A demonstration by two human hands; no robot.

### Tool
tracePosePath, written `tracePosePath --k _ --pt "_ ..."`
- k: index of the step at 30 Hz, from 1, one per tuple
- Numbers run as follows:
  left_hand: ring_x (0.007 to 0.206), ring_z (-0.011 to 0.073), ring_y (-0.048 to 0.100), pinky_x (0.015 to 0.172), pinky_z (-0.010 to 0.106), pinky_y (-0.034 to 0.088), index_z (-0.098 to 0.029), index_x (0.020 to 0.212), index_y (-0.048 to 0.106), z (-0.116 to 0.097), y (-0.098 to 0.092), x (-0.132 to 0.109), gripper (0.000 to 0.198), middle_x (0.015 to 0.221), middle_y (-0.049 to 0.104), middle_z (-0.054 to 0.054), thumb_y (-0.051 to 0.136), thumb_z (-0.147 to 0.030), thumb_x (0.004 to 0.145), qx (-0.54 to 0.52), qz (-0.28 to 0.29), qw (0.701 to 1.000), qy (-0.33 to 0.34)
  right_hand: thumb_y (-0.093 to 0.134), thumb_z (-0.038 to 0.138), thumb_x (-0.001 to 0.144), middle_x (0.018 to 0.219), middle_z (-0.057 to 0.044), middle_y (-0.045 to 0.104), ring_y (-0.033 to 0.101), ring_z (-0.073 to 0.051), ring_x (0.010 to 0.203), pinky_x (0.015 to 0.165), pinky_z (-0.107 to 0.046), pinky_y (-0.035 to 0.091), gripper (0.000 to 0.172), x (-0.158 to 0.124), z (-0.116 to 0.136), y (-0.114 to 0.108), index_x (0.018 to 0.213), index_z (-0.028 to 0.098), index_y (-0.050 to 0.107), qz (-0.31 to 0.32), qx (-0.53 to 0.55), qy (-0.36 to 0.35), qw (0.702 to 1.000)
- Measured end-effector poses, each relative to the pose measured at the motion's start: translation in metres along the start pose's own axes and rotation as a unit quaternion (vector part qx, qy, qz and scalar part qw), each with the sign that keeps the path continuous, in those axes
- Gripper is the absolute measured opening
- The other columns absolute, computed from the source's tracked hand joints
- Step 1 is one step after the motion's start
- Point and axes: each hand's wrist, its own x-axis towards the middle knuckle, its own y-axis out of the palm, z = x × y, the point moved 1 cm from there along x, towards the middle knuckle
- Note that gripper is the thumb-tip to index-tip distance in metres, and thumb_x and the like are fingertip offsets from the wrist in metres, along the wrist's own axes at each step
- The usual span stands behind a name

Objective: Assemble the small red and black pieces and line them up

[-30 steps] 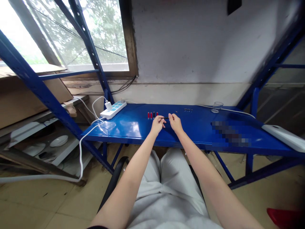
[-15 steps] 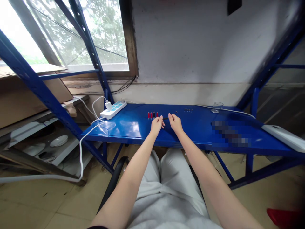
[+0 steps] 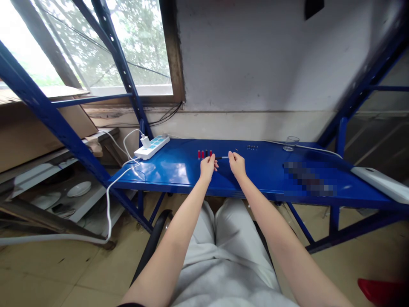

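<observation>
Between my hands, just above the blue table (image 3: 262,170), is a slim pen (image 3: 223,157), dark toward the left with a thinner pale stretch toward the right. My left hand (image 3: 207,168) is closed round its dark end. The fingertips of my right hand (image 3: 237,165) pinch the pale end. Beyond my left hand stand several small red and black pen caps (image 3: 202,154) in a row. Past my right hand lies one tiny loose piece (image 3: 236,149), with a row of small metallic tips (image 3: 252,147) farther right. My fingers hide both ends of the pen.
A white power strip (image 3: 152,147) with a plug and cable lies at the table's left end. Toward the back right stands a clear glass (image 3: 291,143). A pixelated dark object (image 3: 308,179) and a white flat object (image 3: 380,184) lie on the right. Blue posts frame both sides.
My hands have drawn slightly apart, the left one leftward and the right one rightward. A thin pale length of the pen now shows between them.
</observation>
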Motion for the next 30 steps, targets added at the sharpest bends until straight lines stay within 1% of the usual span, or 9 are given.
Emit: tracePosePath --k 5,10,12,14,16,18,22,26,30 --pt "0.038 0.0053 0.046 0.043 0.019 0.036 -0.016 0.064 0.051 -0.003 -0.001 -0.002 0.035 0.057 0.056 0.0 0.052 -0.049 0.076 0.008 0.01 0.999 0.041 0.034 0.054 0.084 0.048 0.003 0.033 0.033 -0.011 0.049 0.051 -0.026 0.03 0.045 0.002 -0.003 -0.003 0.052 0.021 0.031 -0.063 0.026 0.031 0.997" --pt "0.037 0.0052 0.046 0.043 0.019 0.035 -0.015 0.065 0.053 -0.003 -0.001 -0.002 0.037 0.056 0.056 0.0 0.054 -0.051 0.074 0.006 0.003 0.999 0.033 0.036 0.059 0.081 0.046 0.003 0.033 0.033 -0.011 0.046 0.049 -0.026 0.03 0.048 0.005 -0.009 -0.006 0.051 0.021 0.033 -0.109 0.082 0.082 0.987" --pt "0.038 0.0052 0.046 0.042 0.019 0.035 -0.015 0.067 0.055 -0.004 0.0 -0.002 0.037 0.056 0.057 -0.001 0.057 -0.051 0.072 0.008 0.02 0.999 0.028 0.039 0.061 0.079 0.045 0.004 0.034 0.033 -0.01 0.044 0.047 -0.025 0.031 0.049 0.007 -0.01 -0.005 0.051 0.021 0.035 -0.105 0.127 0.091 0.982" --pt "0.038 0.0055 0.046 0.042 0.019 0.035 -0.014 0.069 0.057 -0.003 0.002 -0.002 0.037 0.055 0.058 0.0 0.059 -0.051 0.07 0.014 0.047 0.999 0.024 0.044 0.062 0.076 0.046 0.004 0.037 0.034 -0.008 0.043 0.045 -0.024 0.03 0.049 0.008 -0.01 -0.002 0.052 0.02 0.04 -0.066 0.175 0.095 0.978" --pt "0.037 0.0056 0.046 0.041 0.019 0.034 -0.013 0.07 0.058 -0.003 0.003 -0.001 0.037 0.056 0.058 0.001 0.06 -0.05 0.069 0.013 0.063 0.998 0.026 0.051 0.063 0.071 0.046 0.004 0.04 0.035 -0.007 0.042 0.042 -0.022 0.029 0.046 0.008 -0.008 0.002 0.057 0.019 0.046 -0.008 0.211 0.101 0.972" --pt "0.037 0.0055 0.046 0.04 0.019 0.033 -0.013 0.072 0.059 -0.001 0.004 0.0 0.037 0.056 0.059 0.001 0.06 -0.049 0.069 0.003 0.058 0.998 0.032 0.058 0.062 0.066 0.046 0.005 0.041 0.034 -0.007 0.04 0.039 -0.022 0.027 0.044 0.006 -0.006 0.004 0.061 0.018 0.049 0.057 0.233 0.113 0.964" --pt "0.037 0.0051 0.045 0.039 0.018 0.033 -0.013 0.073 0.058 0.002 0.002 0.004 0.036 0.056 0.057 0.0 0.059 -0.049 0.071 -0.015 0.024 0.999 0.042 0.066 0.059 0.06 0.042 0.007 0.039 0.031 -0.006 0.037 0.037 -0.021 0.023 0.043 0.003 -0.003 0.007 0.063 0.018 0.051 0.17 0.254 0.143 0.941" --pt "0.037 0.0047 0.044 0.038 0.018 0.032 -0.013 0.074 0.059 0.003 0.0 0.005 0.037 0.054 0.052 -0.002 0.058 -0.049 0.071 -0.014 0.004 0.998 0.06 0.068 0.056 0.059 0.045 0.007 0.04 0.031 -0.005 0.038 0.037 -0.021 0.023 0.042 0.001 -0.003 0.009 0.065 0.018 0.052 0.23 0.273 0.15 0.922" --pt "0.036 0.0041 0.041 0.038 0.018 0.031 -0.013 0.078 0.063 0.003 0.0 0.004 0.036 0.052 0.048 -0.003 0.058 -0.049 0.071 -0.005 -0.005 0.997 0.075 0.07 0.053 0.057 0.048 0.007 0.042 0.031 -0.004 0.04 0.039 -0.021 0.023 0.041 0.0 -0.003 0.009 0.069 0.017 0.055 0.254 0.282 0.15 0.913"
